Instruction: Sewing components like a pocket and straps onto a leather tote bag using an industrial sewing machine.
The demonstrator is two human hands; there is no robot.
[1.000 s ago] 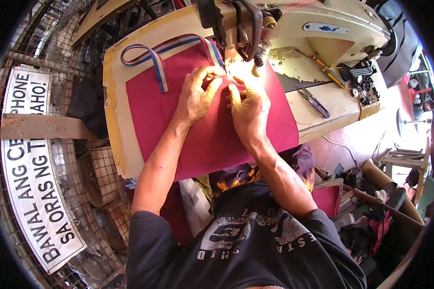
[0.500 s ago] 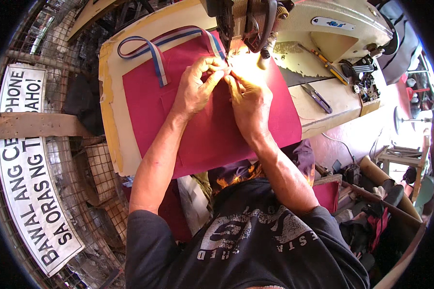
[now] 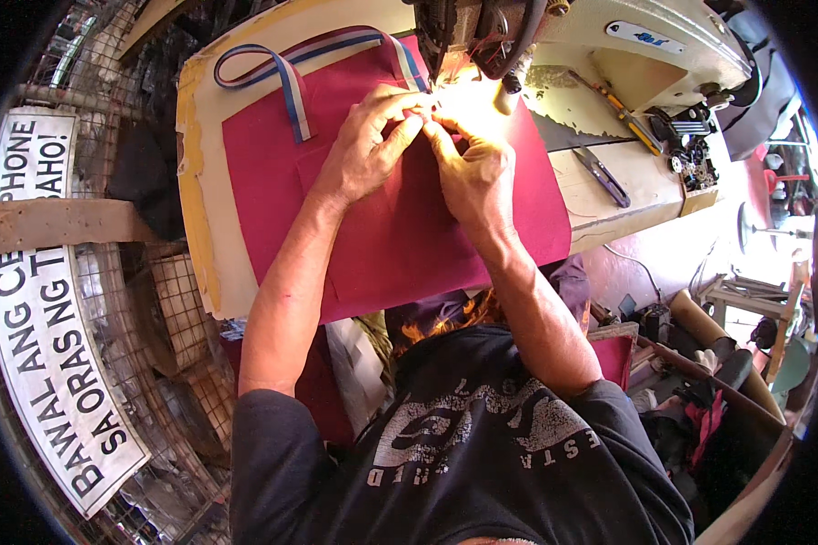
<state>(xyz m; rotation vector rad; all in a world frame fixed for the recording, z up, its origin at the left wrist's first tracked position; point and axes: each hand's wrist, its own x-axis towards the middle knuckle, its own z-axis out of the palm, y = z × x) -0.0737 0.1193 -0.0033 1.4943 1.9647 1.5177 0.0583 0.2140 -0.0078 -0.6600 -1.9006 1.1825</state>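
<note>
hands close in on the seam under the needle

over the last second the view has crept nearer the sewing machine [image 3: 554, 36], and the red fabric [image 3: 400, 227] with its striped strap [image 3: 291, 82] sits higher and closer to the machine head than it did. both hands have followed it up, fingertips now bunched right at the brightly lit spot below the needle area. judging by that, the work has moved from laying the piece out to fine positioning of an edge at the stitching point.

the left hand [image 3: 364, 150] lies palm down on the fabric, fingers curled and drawn together, thumb and forefinger pinching something small at the lit spot. the right hand [image 3: 468, 168] mirrors it, fingers curled in tight, tips meeting those of the left. the two hands touch at the fingertips. what exactly they pinch, a fold of fabric or the strap end, cannot be told: the glare washes it out.

the red fabric lies flat on the pale table [image 3: 200, 182], its near edge hanging over toward the person. the strap loops across the fabric's far left corner and runs under the machine head. a pair of snips [image 3: 602, 174] and a screwdriver [image 3: 623, 116] lie well apart on the right of the table, untouched.
</note>
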